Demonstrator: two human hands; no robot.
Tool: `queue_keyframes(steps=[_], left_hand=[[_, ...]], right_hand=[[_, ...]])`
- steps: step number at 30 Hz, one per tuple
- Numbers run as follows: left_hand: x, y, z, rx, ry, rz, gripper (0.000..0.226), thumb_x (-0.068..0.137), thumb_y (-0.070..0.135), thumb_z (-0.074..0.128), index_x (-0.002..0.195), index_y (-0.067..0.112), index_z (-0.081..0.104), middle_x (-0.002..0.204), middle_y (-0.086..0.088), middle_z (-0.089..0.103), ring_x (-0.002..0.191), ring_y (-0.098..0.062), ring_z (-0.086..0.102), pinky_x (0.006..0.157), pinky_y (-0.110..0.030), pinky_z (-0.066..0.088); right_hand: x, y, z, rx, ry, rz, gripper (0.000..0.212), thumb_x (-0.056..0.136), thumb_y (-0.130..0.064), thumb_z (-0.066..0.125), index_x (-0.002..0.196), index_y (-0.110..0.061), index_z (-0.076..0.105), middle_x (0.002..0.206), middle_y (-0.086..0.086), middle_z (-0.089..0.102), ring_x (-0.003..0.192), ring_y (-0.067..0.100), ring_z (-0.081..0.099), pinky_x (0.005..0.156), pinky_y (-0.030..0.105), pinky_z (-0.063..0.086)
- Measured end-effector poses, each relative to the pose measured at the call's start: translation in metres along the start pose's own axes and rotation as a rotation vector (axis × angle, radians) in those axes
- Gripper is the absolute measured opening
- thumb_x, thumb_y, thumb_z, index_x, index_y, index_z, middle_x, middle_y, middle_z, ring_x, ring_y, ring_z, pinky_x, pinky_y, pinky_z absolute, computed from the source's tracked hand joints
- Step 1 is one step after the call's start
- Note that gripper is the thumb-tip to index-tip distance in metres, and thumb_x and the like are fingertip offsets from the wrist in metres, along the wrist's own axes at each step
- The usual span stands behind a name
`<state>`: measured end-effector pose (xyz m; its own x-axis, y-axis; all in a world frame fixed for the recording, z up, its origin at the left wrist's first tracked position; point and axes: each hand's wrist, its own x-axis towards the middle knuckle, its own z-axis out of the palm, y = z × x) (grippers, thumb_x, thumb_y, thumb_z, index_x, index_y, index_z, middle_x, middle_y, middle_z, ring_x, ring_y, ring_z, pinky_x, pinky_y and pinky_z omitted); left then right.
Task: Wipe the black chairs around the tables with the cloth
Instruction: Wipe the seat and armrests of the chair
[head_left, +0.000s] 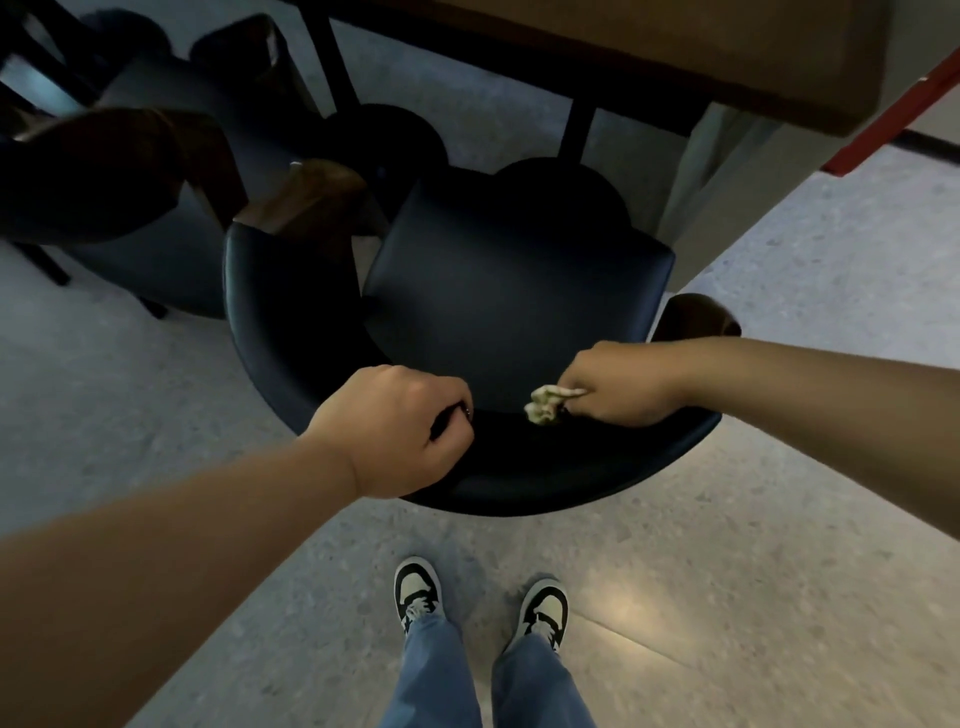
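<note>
The cloth (545, 405) is a small pale wad, bunched up in the right hand (618, 387), with just a crumpled bit sticking out of the left side of the fist. The fingers are curled tight around it and the whole fist is pressed down on the inner face of the backrest of the nearest black chair (519, 280), right where the back meets the seat. So the cloth sits at the near edge of the seat, a bit right of center.

The left hand (395, 428) is on the same backrest, just left of the cloth, with its fingers hooked over the top edge, gripping the chair. The two hands are near each other but not touching.

The chair itself has a curved wraparound back that faces the person, and a squarish padded seat that points away toward the table (675, 57). The brown ends of its armrests show at the far left and far right.

Further left is another dark chair (156, 218) with brown trim, close to the first one. The wooden table is at the far side, with its dark legs coming down behind the seat. The floor (779, 519) is light speckled stuff. Down at the near edge you can see the person's jeans (441, 675) and their black and white sneakers (418, 587), standing right behind the chair.
</note>
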<state>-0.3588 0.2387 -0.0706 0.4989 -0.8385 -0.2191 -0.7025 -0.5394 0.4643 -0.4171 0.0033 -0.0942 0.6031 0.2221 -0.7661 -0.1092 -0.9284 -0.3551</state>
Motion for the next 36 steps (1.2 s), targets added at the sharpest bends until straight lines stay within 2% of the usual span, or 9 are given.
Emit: queue_keyframes(steps=[5,7,9,12,16,19,22,30,36], left_hand=[[0.0,0.0,-0.001,0.001,-0.013,-0.01,0.042,0.084,0.041,0.031,0.087,0.023,0.069,0.066,0.006,0.064,0.06,-0.014,0.06,0.062,-0.034,0.05],[0.0,0.001,-0.001,-0.004,-0.006,-0.007,0.041,0.084,0.04,0.031,0.086,0.022,0.069,0.064,0.006,0.063,0.058,-0.015,0.059,0.061,-0.034,0.05],[0.0,0.001,-0.001,-0.001,-0.007,-0.012,0.037,0.085,0.037,0.035,0.084,0.022,0.069,0.062,0.006,0.062,0.056,-0.015,0.058,0.06,-0.034,0.049],[-0.001,0.002,-0.001,-0.007,-0.006,-0.015,0.032,0.086,0.034,0.039,0.083,0.021,0.069,0.059,0.006,0.06,0.053,-0.014,0.057,0.058,-0.034,0.049],[-0.001,0.002,-0.001,-0.012,0.007,-0.011,0.038,0.085,0.037,0.034,0.082,0.022,0.068,0.058,0.006,0.06,0.053,-0.013,0.056,0.057,-0.032,0.049],[-0.001,0.0,-0.001,-0.018,0.008,-0.012,0.04,0.084,0.039,0.032,0.082,0.022,0.068,0.058,0.007,0.059,0.052,-0.011,0.056,0.056,-0.031,0.049],[-0.002,0.0,-0.001,-0.02,0.01,-0.018,0.037,0.085,0.038,0.033,0.082,0.022,0.067,0.058,0.007,0.059,0.052,-0.011,0.056,0.056,-0.032,0.05],[-0.002,0.001,-0.001,-0.006,0.0,-0.042,0.035,0.085,0.036,0.035,0.084,0.021,0.066,0.063,0.004,0.062,0.058,-0.016,0.058,0.061,-0.034,0.049],[-0.002,0.001,-0.001,-0.017,-0.001,-0.036,0.036,0.085,0.036,0.035,0.085,0.02,0.067,0.064,0.004,0.062,0.059,-0.018,0.059,0.063,-0.035,0.049]], right_hand=[[-0.045,-0.022,0.009,0.174,0.125,-0.129,0.024,0.096,-0.034,0.046,0.078,-0.024,0.058,0.076,-0.008,0.06,0.069,0.004,0.056,0.066,0.025,0.046],[-0.054,-0.021,0.017,0.141,0.13,-0.147,0.02,0.098,-0.035,0.043,0.105,-0.028,0.06,0.117,-0.01,0.061,0.106,0.006,0.055,0.097,0.031,0.043],[-0.059,-0.015,0.028,0.09,0.188,-0.071,0.034,0.099,-0.037,0.04,0.13,-0.03,0.05,0.146,-0.006,0.039,0.132,0.012,0.035,0.113,0.029,0.026],[-0.066,-0.013,0.04,0.079,0.33,0.023,0.037,0.099,-0.038,0.037,0.132,-0.029,0.048,0.139,-0.006,0.046,0.122,0.011,0.044,0.105,0.029,0.038],[-0.072,-0.02,0.045,0.058,0.291,0.044,0.039,0.1,-0.04,0.033,0.136,-0.031,0.044,0.14,-0.01,0.046,0.125,0.01,0.044,0.106,0.028,0.036],[-0.071,-0.025,0.031,0.1,0.216,0.057,0.017,0.099,-0.029,0.039,0.095,-0.036,0.054,0.104,-0.009,0.058,0.091,0.006,0.053,0.079,0.027,0.045],[-0.046,-0.023,0.008,0.117,0.117,0.113,0.015,0.093,-0.021,0.047,0.082,-0.022,0.057,0.08,-0.001,0.058,0.074,0.015,0.056,0.065,0.032,0.044],[0.064,-0.014,0.005,0.749,-0.059,0.201,0.031,0.089,-0.039,0.06,0.103,-0.013,0.07,0.104,0.009,0.072,0.09,0.022,0.067,0.084,0.034,0.051],[0.097,-0.007,0.008,0.35,0.144,0.119,0.021,0.087,-0.033,0.064,0.1,-0.017,0.066,0.105,0.006,0.069,0.089,0.02,0.063,0.077,0.03,0.048]])
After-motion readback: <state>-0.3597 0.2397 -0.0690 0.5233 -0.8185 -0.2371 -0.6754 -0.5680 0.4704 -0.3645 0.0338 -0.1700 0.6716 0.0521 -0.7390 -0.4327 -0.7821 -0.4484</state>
